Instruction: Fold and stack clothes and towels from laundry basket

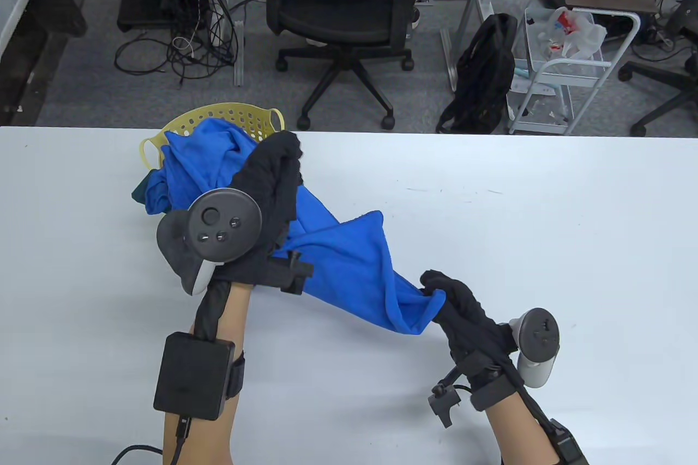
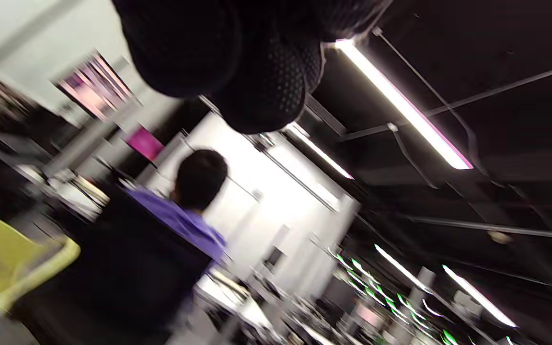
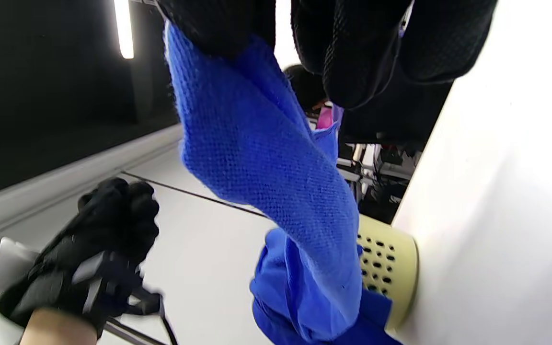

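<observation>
Biggest risk here, I'd say, is the yellow laundry basket (image 1: 229, 117) tipping or getting dragged along the worktop (image 1: 545, 225), since the blue towel (image 1: 349, 263) is only half out and its far end is bunched up over the rim with some darker teal cloth (image 1: 140, 191) under it. Pull too hard and the whole lot could come along, or that other piece could flop out. The other worry is the right hand (image 1: 463, 318) only has a small bit of the near corner, so it might slip free. That hand's fingers (image 3: 352, 62) are pinching the towel's end, clearly gripping it. The left hand (image 1: 267, 181) is raised over the middle of the towel, close to the basket, fingers curled into a fist; I can't tell if it's actually holding cloth or not. The towel hangs stretched between basket and right hand.
</observation>
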Tool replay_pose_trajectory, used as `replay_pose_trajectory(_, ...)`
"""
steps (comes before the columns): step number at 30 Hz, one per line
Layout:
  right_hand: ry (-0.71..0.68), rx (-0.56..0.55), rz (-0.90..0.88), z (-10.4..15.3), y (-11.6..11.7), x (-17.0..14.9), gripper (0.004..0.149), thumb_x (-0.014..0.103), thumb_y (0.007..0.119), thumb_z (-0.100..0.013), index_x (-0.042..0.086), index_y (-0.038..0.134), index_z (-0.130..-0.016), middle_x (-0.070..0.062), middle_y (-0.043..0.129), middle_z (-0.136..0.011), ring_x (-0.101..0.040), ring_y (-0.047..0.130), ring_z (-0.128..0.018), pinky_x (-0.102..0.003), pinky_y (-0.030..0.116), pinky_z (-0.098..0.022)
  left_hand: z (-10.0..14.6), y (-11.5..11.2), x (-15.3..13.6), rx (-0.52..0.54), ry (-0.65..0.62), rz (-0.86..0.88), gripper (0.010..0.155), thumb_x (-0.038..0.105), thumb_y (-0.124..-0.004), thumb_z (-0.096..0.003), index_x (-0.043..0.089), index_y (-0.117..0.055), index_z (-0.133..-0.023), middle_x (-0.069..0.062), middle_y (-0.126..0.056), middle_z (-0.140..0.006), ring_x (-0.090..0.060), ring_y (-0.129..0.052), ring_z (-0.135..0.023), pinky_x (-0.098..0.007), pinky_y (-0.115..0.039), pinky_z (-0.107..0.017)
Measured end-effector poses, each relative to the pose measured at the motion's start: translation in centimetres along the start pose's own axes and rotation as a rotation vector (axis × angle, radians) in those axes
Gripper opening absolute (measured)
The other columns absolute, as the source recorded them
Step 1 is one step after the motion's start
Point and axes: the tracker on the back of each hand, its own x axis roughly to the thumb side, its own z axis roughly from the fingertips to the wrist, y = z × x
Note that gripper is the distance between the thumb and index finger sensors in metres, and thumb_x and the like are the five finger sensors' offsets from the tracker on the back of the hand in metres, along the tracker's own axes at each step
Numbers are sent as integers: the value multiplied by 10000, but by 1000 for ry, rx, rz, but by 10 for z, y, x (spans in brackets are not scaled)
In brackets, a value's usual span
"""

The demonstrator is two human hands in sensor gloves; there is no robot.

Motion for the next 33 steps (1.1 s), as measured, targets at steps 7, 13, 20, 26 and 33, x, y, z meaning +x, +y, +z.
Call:
replay_pose_trajectory(7, -57, -67, -116, 6, -23, 18, 397, 235, 611, -647, 95, 616, -1019, -299, 492, -1129, -467, 704, -925, -673, 632, -647, 0, -64, -84, -593, 243, -957, 1118, 315, -895, -518, 357, 38, -1133, -356, -134, -1268, -214, -846, -932, -391, -832, -636)
replay_pose_trajectory(13, -61, -70, -143, 6, -25, 19, 397, 237, 610, -649, 94, 615, -1020, -300, 493, -1130, -466, 703, -926, -672, 632, -648, -8, -79, -100, -333, 312, -980, 651, 523, -766, -525, 485, -486, -1112, -240, -207, -1293, -231, -864, -850, -387, -826, -597)
replay_pose_trajectory(20, -55, -90, -142, 5, -28, 17, 397, 252, 612, -656, 102, 618, -1023, -301, 490, -1131, -475, 691, -930, -677, 625, -649, 0, -30, -52, 107, 163, -532, 480, 489, -676, -598, 396, -589, -1061, -176, -577, -1232, -234, -950, -815, -393, -859, -578)
replay_pose_trajectory(26, -118, -122, -54, 6, -25, 17, 396, 281, 611, -658, 135, 619, -1026, -289, 295, -1196, -610, 388, -1020, -768, 473, -663, 45, -32, 11, -141, -169, 1, 484, 468, -705, -614, 318, -651, -1071, -148, -685, -1204, -303, -932, -899, -460, -842, -644)
replay_pose_trajectory(33, -89, -58, -100, 7, -23, 19, 398, 250, 620, -654, 96, 625, -1021, -325, 425, -1160, -512, 683, -942, -684, 620, -653, 92, -153, -35, -510, 87, -197, 842, 515, -704, -596, 129, -314, -1234, -315, -438, -1250, -411, -791, -1016, -518, -775, -705)
